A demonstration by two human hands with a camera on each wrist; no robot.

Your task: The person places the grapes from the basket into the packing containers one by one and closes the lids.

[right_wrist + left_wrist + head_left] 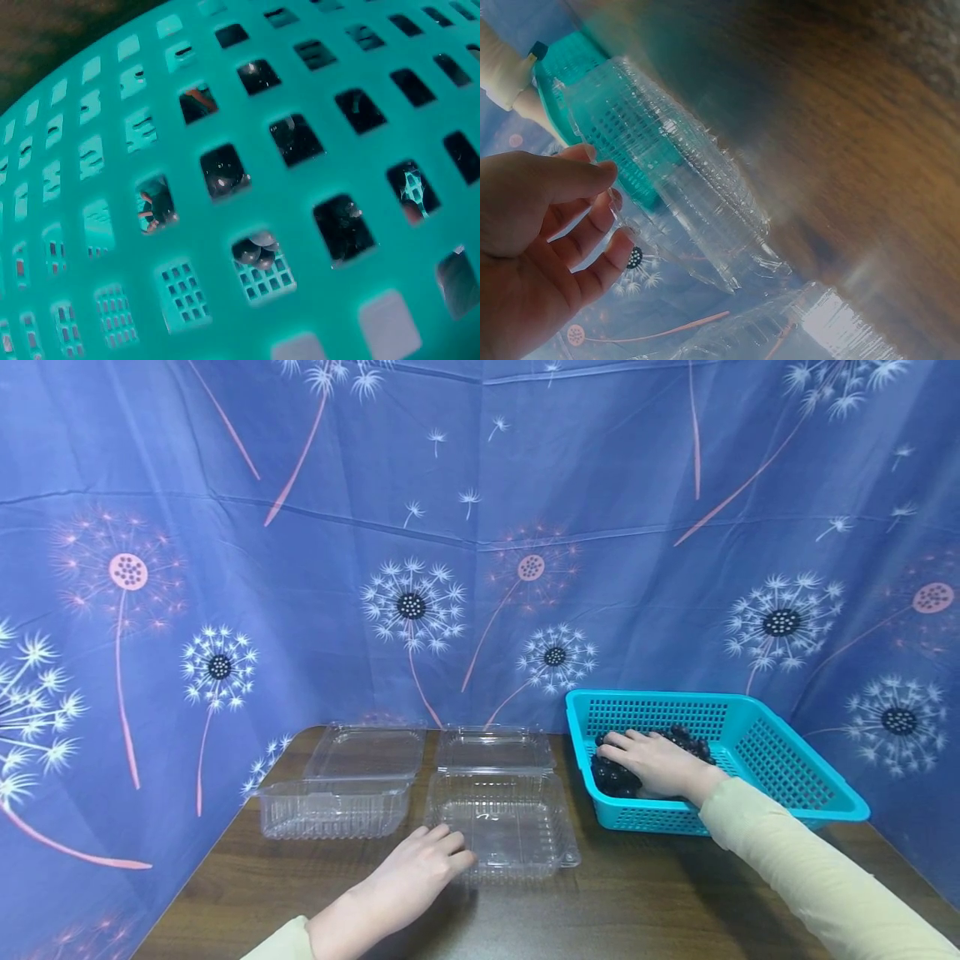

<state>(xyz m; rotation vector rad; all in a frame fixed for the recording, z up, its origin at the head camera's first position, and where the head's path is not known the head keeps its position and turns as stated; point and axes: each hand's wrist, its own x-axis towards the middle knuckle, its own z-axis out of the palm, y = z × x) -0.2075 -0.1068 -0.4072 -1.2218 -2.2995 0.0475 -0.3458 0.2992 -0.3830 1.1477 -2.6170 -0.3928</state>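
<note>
My left hand (423,870) is at the front left corner of a clear plastic clamshell container (498,827), whose lid (495,750) is folded back. In the left wrist view, the thumb and fingers pinch this container's rim (613,196). On the right, my right hand (663,766) is inside a turquoise basket (652,818), lying over dark grapes (617,781). The fingers are spread over them, and whether they grip any is hidden. Through the basket wall (292,214) in the right wrist view, dark round grapes (257,251) and bits of stem show; the hand itself is out of sight there.
A second clear container (333,810), lid raised behind it, stands to the left of the first. All stand on a brown wooden table (600,902). Behind hangs a blue cloth (465,460) printed with dandelions, close to the table's back edge.
</note>
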